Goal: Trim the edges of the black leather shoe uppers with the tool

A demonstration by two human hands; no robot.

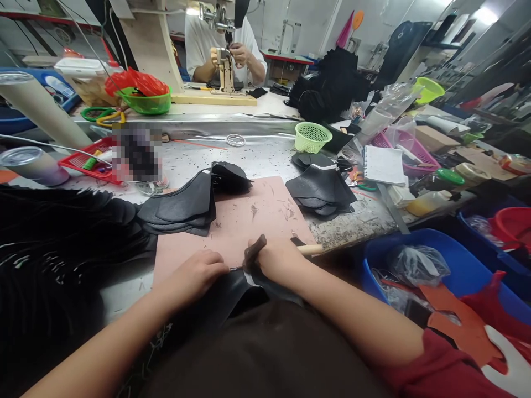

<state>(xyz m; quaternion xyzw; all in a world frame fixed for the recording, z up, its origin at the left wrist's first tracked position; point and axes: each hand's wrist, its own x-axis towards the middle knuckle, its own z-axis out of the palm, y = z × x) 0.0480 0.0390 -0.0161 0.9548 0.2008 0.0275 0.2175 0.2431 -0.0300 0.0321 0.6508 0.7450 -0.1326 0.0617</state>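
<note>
My right hand is closed around a hammer with a pale wooden handle. Its dark head shows at the left side of the fist. A black leather-like piece hangs over the near edge of the pink board, with a small whitish patch below the hammer head. With fingers bent and pressed together, my left hand holds this piece down at the board's edge; its fingertips are partly hidden. Stacks of similar black pieces lie at the board's far left and right.
A large pile of black pieces covers the table's left side. Farther back are a green basket, a red tray and a notepad. Blue bins stand at right. Across the table, a co-worker's hands are at a sewing machine.
</note>
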